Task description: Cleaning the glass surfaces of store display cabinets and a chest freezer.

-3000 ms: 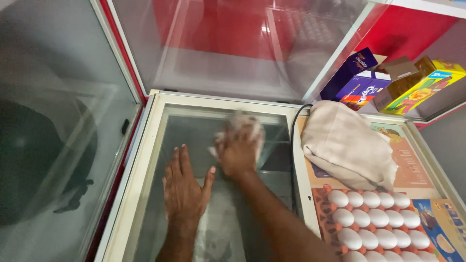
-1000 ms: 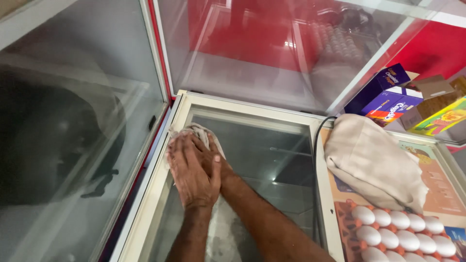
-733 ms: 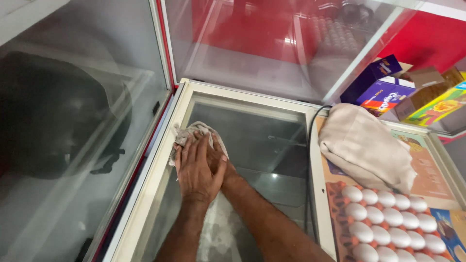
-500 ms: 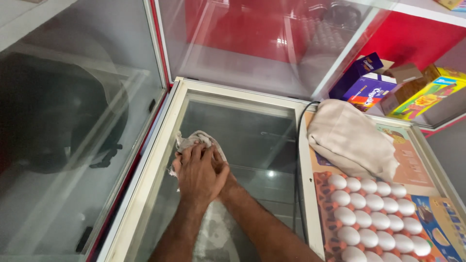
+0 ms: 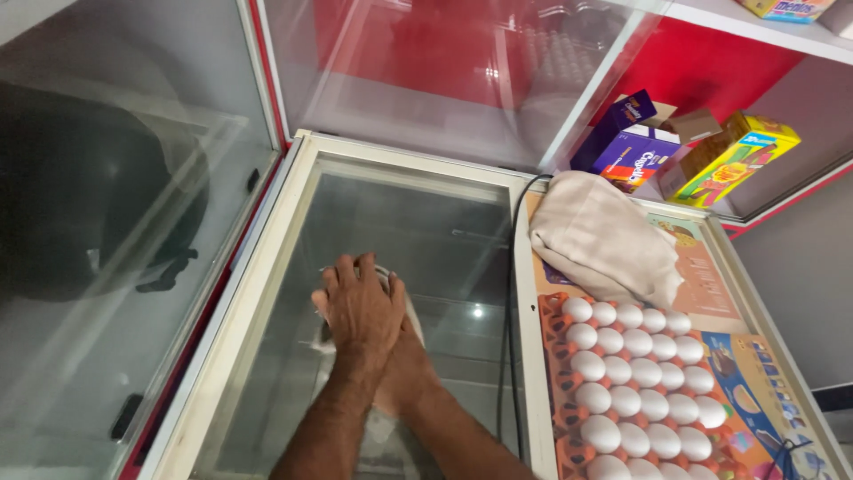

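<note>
Cloth [image 5: 402, 307], pale and crumpled, lies flat on the glass lid [image 5: 418, 231] of a chest freezer, near the lid's left-middle, and shows only as a fringe around the two hands stacked on it. Wiping well here, as I judge it, calls for even downward weight through both palms, overlapping strokes out to the white frame [image 5: 267, 258], and care not to lean too hard on the glass pane. Left hand [image 5: 360, 307] lies on top, fingers loosely spread and flat, palm down, gripping nothing but pressing. Right hand [image 5: 404, 369] sits underneath and is mostly covered; its wrist crosses under the left, and whether its fingers are curled into the cloth or flat cannot be told. Just right of the lid a black cable [image 5: 510, 293] runs along the frame. Beyond it, on the neighbouring lid, a beige folded bag [image 5: 604, 236] rests above an orange tray of white eggs [image 5: 644, 373]. Farther back, purple and yellow boxes [image 5: 684, 151] stand on a red shelf [image 5: 711, 67], and a glass cabinet [image 5: 107, 222] stands to the left.
</note>
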